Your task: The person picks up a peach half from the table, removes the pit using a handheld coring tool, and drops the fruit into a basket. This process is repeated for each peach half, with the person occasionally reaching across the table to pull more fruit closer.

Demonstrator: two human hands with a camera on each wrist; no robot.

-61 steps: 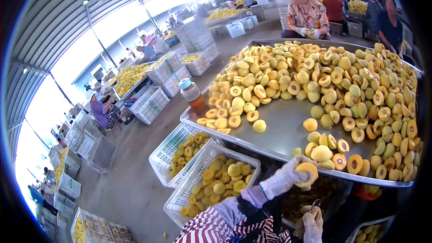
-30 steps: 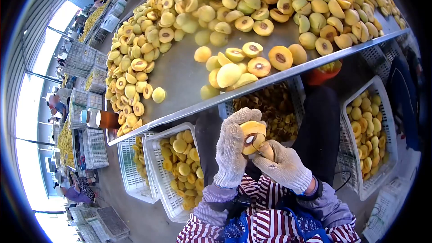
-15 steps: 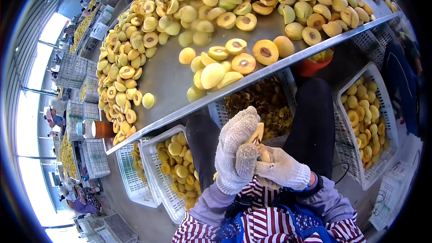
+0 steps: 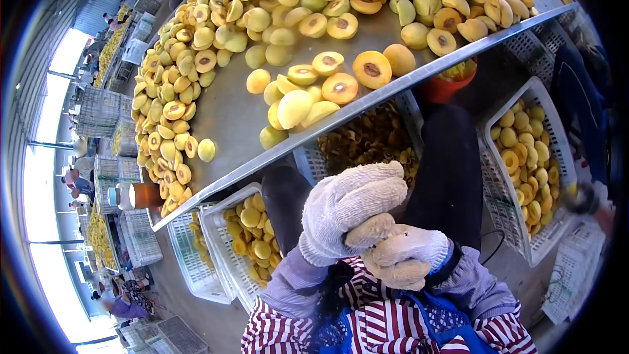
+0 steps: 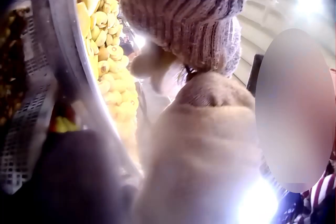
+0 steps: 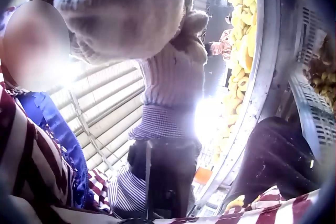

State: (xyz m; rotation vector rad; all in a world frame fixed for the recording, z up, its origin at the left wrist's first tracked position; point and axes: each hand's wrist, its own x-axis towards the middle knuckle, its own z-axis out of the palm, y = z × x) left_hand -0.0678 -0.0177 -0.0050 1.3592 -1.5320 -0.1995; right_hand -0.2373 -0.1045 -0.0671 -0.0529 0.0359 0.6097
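Both hands wear pale knitted gloves and meet above the lap. My left hand is curled, its back upward, around a yellow peach half that the glove now hides. The right hand lies against its underside, fingers bent in a grip on a small wire-loop pitting tool. That tool is hidden in the head view; a thin dark wire shows between the gloves in the left wrist view. In front, cut peach halves, some with the pit showing, lie along the near edge of the metal table.
Under the table edge, between the knees, a crate holds brownish scraps. Crates of peach halves stand at left and right. A red bucket sits beneath the table, and a jar of amber liquid at its left corner.
The left hand brought a peach half from the table edge to the right hand over the lap. It has since turned over, covering the fruit. The head view swung down.
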